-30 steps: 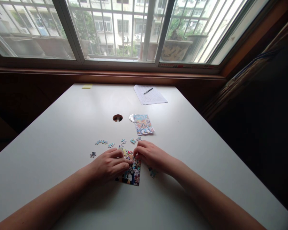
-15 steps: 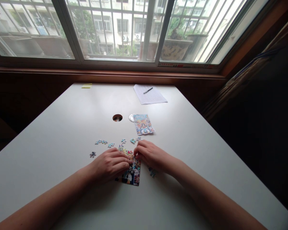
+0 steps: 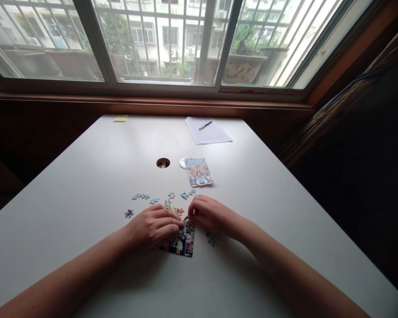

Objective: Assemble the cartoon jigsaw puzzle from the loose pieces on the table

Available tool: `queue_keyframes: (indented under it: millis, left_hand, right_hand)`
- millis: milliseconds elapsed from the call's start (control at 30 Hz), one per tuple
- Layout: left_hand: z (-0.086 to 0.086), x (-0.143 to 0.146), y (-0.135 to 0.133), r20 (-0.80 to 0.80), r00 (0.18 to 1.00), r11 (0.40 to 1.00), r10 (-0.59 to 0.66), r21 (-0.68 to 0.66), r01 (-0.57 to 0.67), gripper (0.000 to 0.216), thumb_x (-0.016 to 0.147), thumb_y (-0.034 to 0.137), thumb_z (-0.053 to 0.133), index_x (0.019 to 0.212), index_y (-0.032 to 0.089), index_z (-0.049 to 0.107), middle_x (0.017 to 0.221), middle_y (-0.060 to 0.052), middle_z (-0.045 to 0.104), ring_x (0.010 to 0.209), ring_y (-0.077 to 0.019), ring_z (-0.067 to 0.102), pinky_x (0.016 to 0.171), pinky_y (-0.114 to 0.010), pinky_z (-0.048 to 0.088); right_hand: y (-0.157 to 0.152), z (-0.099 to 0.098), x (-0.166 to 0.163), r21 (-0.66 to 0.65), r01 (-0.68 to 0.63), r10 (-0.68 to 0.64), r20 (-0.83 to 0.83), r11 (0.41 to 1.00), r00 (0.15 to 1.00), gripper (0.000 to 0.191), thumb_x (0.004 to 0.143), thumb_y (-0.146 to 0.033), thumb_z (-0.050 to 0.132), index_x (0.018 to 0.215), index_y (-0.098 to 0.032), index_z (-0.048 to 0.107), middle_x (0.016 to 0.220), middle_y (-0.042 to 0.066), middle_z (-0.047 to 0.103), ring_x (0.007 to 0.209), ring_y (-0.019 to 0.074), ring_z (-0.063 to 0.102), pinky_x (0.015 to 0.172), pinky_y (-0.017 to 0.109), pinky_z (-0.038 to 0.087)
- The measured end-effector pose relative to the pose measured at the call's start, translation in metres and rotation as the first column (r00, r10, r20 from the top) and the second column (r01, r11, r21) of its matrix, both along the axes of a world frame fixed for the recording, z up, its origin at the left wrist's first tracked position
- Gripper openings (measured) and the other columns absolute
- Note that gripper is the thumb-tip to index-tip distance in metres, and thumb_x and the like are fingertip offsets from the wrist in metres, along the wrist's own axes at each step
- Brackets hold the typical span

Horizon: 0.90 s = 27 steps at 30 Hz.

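Note:
A partly assembled jigsaw puzzle (image 3: pixel 185 247) with a dark, many-coloured picture lies on the white table. My left hand (image 3: pixel 155 225) rests over its left side, fingers stretched out flat across the pieces. At the upper right edge of the puzzle is my right hand (image 3: pixel 207 214), its fingers curled and pressed together; whatever is between the fingertips is hidden. Loose light-blue puzzle pieces (image 3: pixel 141 196) are scattered beyond the hands. One dark piece (image 3: pixel 129 213) sits apart on the left, and more pieces (image 3: pixel 212 239) lie partly under my right hand.
Beyond the puzzle lies a small picture sheet (image 3: pixel 200 172), overlapping a round silvery disc (image 3: pixel 182 163). A round hole (image 3: pixel 163 163) opens in the table (image 3: pixel 86 185). Farther back are papers (image 3: pixel 212 134) with a pen (image 3: pixel 205 125) and a yellow note (image 3: pixel 121 119), below the barred window.
My right hand has shifted slightly to the right, its fingertips drawing back from the puzzle's upper right part. A light-blue piece now shows beyond its knuckles. My left hand stays in place.

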<state>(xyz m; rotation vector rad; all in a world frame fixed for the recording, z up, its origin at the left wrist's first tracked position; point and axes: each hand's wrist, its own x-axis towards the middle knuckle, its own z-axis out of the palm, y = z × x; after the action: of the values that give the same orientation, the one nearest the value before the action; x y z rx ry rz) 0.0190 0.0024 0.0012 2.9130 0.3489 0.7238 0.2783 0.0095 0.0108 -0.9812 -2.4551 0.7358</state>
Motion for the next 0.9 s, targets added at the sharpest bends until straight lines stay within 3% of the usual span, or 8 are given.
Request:
queue_keyframes:
  millis: [233,433,633,900]
  left_hand:
    - [0.002,-0.002,0.001,0.078,0.992,0.995,0.103,-0.009,-0.103,0.013,0.094,0.017,0.063,0.106,0.019,0.063,0.103,-0.003,0.076,0.1,-0.0192,0.065,0.086,-0.033,0.049]
    - [-0.002,-0.002,0.003,0.146,0.953,0.962,0.266,0.017,-0.272,0.012,0.091,0.016,0.067,0.102,0.021,0.065,0.093,-0.002,0.074,0.094,-0.0201,0.061,0.082,-0.034,0.051]
    - [-0.001,0.001,0.001,0.163,0.937,0.948,0.308,0.03,-0.317,0.009,0.091,0.016,0.067,0.099,0.02,0.065,0.091,-0.001,0.074,0.092,-0.0198,0.059,0.082,-0.034,0.05]
    - [-0.001,0.002,0.002,0.156,0.935,0.944,0.319,0.034,-0.328,0.007,0.093,0.017,0.064,0.099,0.019,0.065,0.091,-0.002,0.074,0.092,-0.0193,0.06,0.083,-0.034,0.05]
  right_hand:
    - [0.006,0.008,0.015,-0.055,0.104,-0.105,-0.01,0.993,0.994,0.016,0.084,-0.005,0.068,0.086,-0.02,0.069,0.087,0.001,0.069,0.085,0.0156,0.061,0.078,0.026,0.047]
    - [0.004,0.007,0.01,0.118,0.131,-0.123,-0.07,0.984,0.99,0.002,0.089,-0.02,0.07,0.089,-0.021,0.072,0.096,0.006,0.066,0.095,0.0206,0.06,0.087,0.035,0.049]
    - [-0.008,0.002,-0.006,0.173,0.063,-0.054,-0.057,0.983,0.997,0.017,0.087,-0.033,0.074,0.101,-0.023,0.072,0.094,0.005,0.067,0.089,0.0203,0.057,0.078,0.034,0.049]
    - [-0.011,0.001,-0.013,0.218,0.092,-0.076,-0.079,0.972,0.994,0.009,0.089,-0.026,0.072,0.097,-0.022,0.071,0.088,0.005,0.069,0.083,0.0193,0.056,0.075,0.032,0.047]
